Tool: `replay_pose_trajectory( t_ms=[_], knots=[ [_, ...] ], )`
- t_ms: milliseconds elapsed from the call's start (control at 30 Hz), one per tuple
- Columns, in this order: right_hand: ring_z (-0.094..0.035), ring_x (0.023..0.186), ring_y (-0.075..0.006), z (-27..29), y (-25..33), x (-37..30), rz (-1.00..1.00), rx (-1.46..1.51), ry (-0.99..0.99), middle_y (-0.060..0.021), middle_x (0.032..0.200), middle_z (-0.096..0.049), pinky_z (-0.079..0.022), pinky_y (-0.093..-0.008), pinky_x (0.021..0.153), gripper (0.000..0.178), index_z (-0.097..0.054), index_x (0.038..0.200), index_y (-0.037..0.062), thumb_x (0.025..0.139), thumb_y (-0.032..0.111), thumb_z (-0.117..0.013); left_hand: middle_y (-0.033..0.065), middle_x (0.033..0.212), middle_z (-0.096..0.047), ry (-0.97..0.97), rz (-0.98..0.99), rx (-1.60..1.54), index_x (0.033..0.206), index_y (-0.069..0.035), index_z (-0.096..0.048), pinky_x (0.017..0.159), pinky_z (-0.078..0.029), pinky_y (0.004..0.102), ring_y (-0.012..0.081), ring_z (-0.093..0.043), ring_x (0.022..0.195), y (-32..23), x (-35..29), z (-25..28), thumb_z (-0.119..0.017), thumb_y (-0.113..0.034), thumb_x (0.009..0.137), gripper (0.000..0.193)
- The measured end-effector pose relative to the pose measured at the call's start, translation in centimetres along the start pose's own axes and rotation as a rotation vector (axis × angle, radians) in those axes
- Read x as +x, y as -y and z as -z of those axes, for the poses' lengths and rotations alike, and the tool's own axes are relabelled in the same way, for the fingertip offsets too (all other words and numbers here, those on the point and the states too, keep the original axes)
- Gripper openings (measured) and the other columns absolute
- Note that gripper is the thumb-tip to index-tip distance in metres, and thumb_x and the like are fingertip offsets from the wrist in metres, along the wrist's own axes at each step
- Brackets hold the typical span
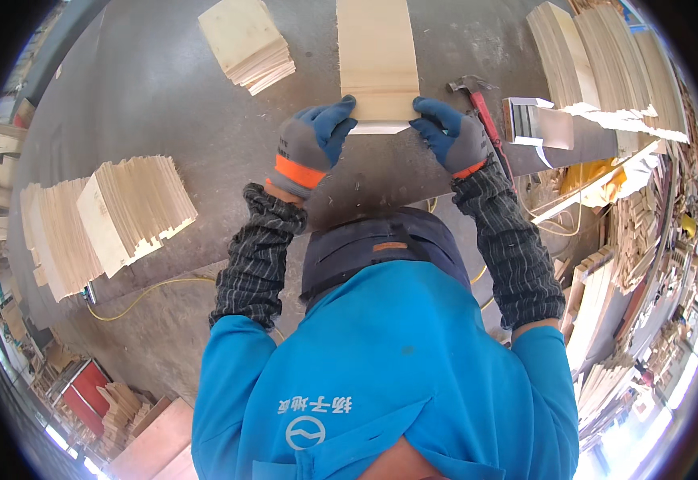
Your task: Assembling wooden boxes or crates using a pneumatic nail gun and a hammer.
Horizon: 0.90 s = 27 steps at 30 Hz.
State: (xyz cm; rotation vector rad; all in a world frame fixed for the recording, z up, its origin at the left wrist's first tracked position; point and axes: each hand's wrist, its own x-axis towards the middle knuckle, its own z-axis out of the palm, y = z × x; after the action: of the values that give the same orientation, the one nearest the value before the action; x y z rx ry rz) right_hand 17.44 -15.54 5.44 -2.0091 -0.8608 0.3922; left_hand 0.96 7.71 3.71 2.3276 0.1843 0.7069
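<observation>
A long, pale wood sheet point(378, 60) lies on the dark tabletop and runs out of view at the far edge. At its near end, a light edge shows; whether it is one layer or several, I cannot tell. My left hand point(315, 142), in a blue and grey glove with an orange cuff, grips the near left corner with fingers bent. On the near right corner, my right hand point(451, 134), gloved alike, pinches the sheet between thumb and fingers. A claw hammer point(485, 120) with a red handle lies just right of my right hand.
Stacked wood sheets stand at the far left point(249, 44), the near left point(129, 208) and the far right point(597, 60). An open small box point(539, 124) sits beyond the hammer. A yellow hose point(145, 294) trails below the table's near edge point(245, 254).
</observation>
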Motion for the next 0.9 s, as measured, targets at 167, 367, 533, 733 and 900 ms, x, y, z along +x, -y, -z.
replay_pose_trajectory(
  t_ms=[167, 367, 533, 733, 900],
  knots=[
    [-0.080, 0.102, -0.0284, 0.1, -0.8, 0.0, 0.164, -0.115, -0.035, -0.0180, 0.113, -0.080, -0.063, -0.0374, 0.089, 0.029, -0.075, 0.123, 0.0035, 0.096, 0.013, -0.081, 0.0168, 0.107, -0.080, -0.002, -0.042, 0.083, 0.120, -0.007, -0.077, 0.079, -0.062, 0.0437, 0.0364, -0.077, 0.092, -0.4, 0.1, 0.2, -0.079, -0.012, 0.093, 0.028],
    [-0.076, 0.099, -0.0396, 0.3, -0.7, 0.6, 0.443, -0.446, -0.002, -0.0217, 0.114, -0.077, -0.064, -0.0444, 0.082, 0.033, -0.071, 0.128, 0.0059, 0.097, 0.016, -0.077, 0.0169, 0.108, -0.080, -0.027, -0.071, 0.037, 0.120, -0.007, -0.077, 0.078, -0.062, 0.0417, 0.0358, -0.077, 0.090, 0.0, 0.1, 0.3, -0.080, -0.011, 0.092, 0.028],
    [-0.075, 0.098, -0.0370, 1.4, 0.7, -0.4, 0.457, -0.539, 0.099, -0.0175, 0.112, -0.078, -0.061, -0.0435, 0.086, 0.037, -0.070, 0.133, 0.0053, 0.099, 0.018, -0.077, 0.0165, 0.105, -0.080, -0.013, -0.040, -0.022, 0.120, -0.007, -0.078, 0.073, -0.062, 0.0385, 0.0321, -0.078, 0.083, 0.4, -0.1, -0.1, -0.081, -0.011, 0.092, 0.028],
    [-0.075, 0.086, -0.0400, 0.7, 0.6, -0.2, 0.468, -0.514, 0.024, -0.0210, 0.103, -0.077, -0.060, -0.0465, 0.069, 0.038, -0.070, 0.133, 0.0066, 0.097, 0.018, -0.074, 0.0161, 0.104, -0.081, 0.003, 0.055, -0.155, 0.123, -0.008, -0.078, 0.068, -0.060, 0.0346, 0.0255, -0.076, 0.073, 0.6, -0.4, -0.4, -0.081, -0.011, 0.094, 0.030],
    [-0.075, 0.083, -0.0382, 0.4, 0.0, 0.2, 0.512, -0.501, -0.033, -0.0192, 0.097, -0.077, -0.060, -0.0463, 0.069, 0.036, -0.070, 0.131, 0.0050, 0.096, 0.015, -0.074, 0.0166, 0.104, -0.081, 0.016, 0.087, -0.204, 0.124, -0.008, -0.077, 0.069, -0.060, 0.0349, 0.0264, -0.077, 0.076, 0.7, -0.5, -0.3, -0.080, -0.010, 0.095, 0.030]
  ],
)
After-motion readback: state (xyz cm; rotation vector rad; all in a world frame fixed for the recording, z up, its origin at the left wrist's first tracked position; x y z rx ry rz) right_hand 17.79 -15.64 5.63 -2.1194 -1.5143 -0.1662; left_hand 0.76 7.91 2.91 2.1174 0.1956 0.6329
